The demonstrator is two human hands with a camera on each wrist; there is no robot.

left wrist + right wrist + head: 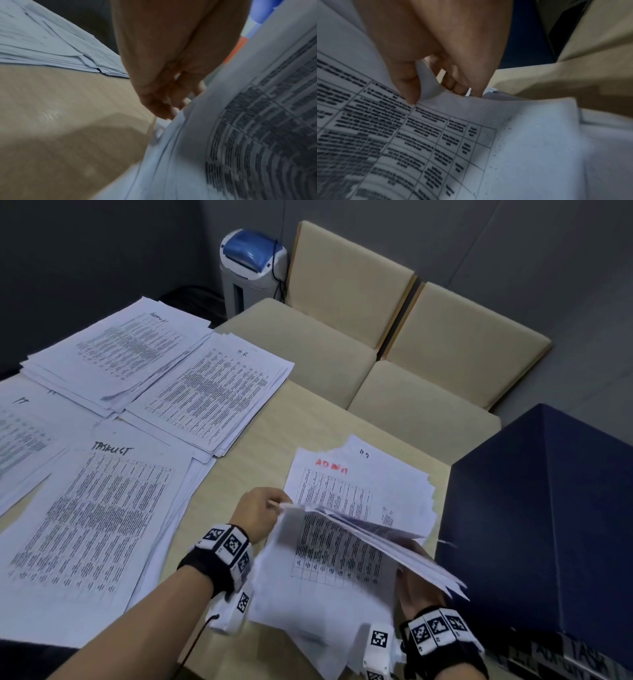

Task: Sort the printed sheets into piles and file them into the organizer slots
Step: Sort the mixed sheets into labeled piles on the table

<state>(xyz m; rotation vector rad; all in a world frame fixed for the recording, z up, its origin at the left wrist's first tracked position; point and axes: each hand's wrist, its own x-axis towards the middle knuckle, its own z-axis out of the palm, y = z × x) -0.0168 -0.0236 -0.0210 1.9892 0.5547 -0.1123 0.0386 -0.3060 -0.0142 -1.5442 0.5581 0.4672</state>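
An unsorted stack (329, 594) of printed table sheets lies on the wooden table (253, 460) in front of me. My left hand (270, 505) pinches the left edge of a lifted bundle of sheets (376, 539); in the left wrist view its fingertips (164, 108) meet the paper edge (188, 121). My right hand (421, 587) holds the same bundle from below, thumb (409, 86) on a printed sheet (453, 135). Beyond lies a sheet marked ADMIN in red (329, 474). The dark blue organizer (534, 525) stands at the right.
Sorted piles lie at the left: ADMIN (120, 350), HR (212, 392), IT (24, 433) and TASKLIST (92, 515). Beige chairs (342, 302) stand past the table's far edge, with a white and blue shredder (251, 268) behind them.
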